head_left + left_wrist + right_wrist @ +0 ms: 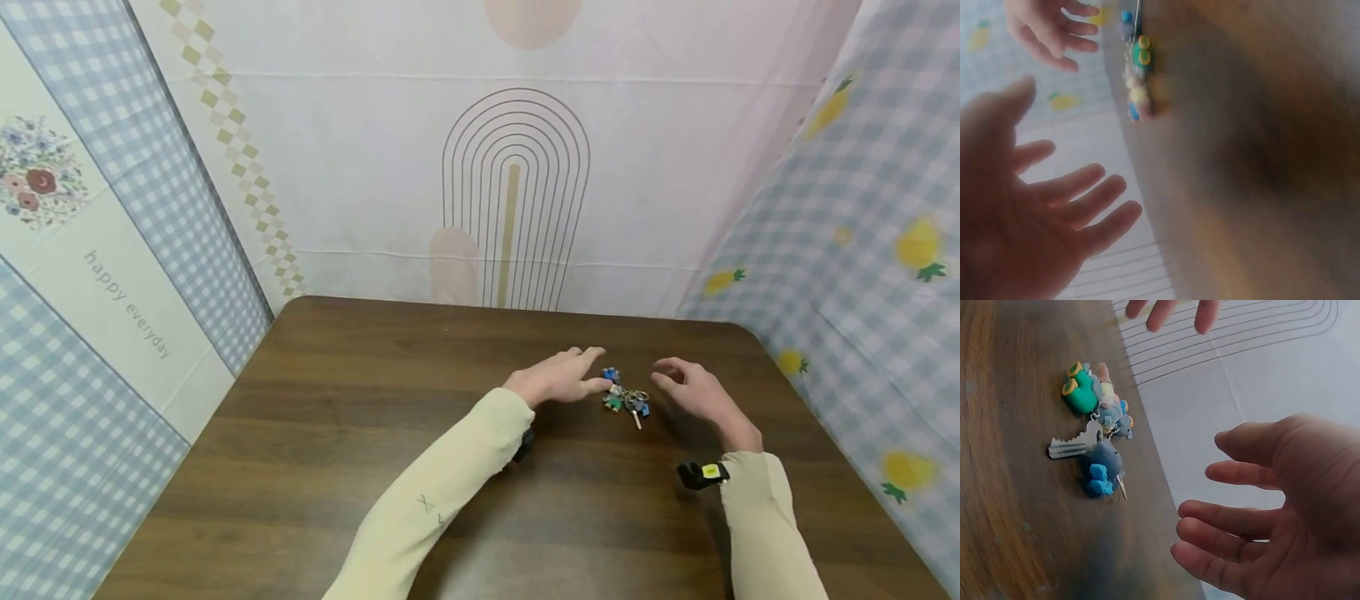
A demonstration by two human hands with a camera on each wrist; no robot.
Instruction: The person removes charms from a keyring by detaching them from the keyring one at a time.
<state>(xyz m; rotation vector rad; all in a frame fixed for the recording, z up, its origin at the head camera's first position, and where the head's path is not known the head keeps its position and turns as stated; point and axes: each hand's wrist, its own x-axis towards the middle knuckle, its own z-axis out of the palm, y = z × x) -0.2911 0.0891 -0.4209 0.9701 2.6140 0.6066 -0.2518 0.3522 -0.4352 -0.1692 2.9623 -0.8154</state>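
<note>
A bunch of keys [637, 414] with several small figurine charms lies on the brown table. In the right wrist view a silver key [1069, 447] shows, along with a green figurine [1082, 394] with yellow-orange feet and a grey one [1104, 464] with blue parts. My left hand [558, 377] hovers just left of the bunch, fingers spread and holding nothing. On the other side, my right hand [697, 392] is held above the table with fingers loosely bent and nothing in them. Both palms face the bunch, as the wrist views show.
The wooden table [337, 467] has rounded far corners. A white patterned cloth [360, 167] hangs behind it, with checked cloths on the left [112, 125] and right [847, 267]. Dark bands with devices sit on both wrists.
</note>
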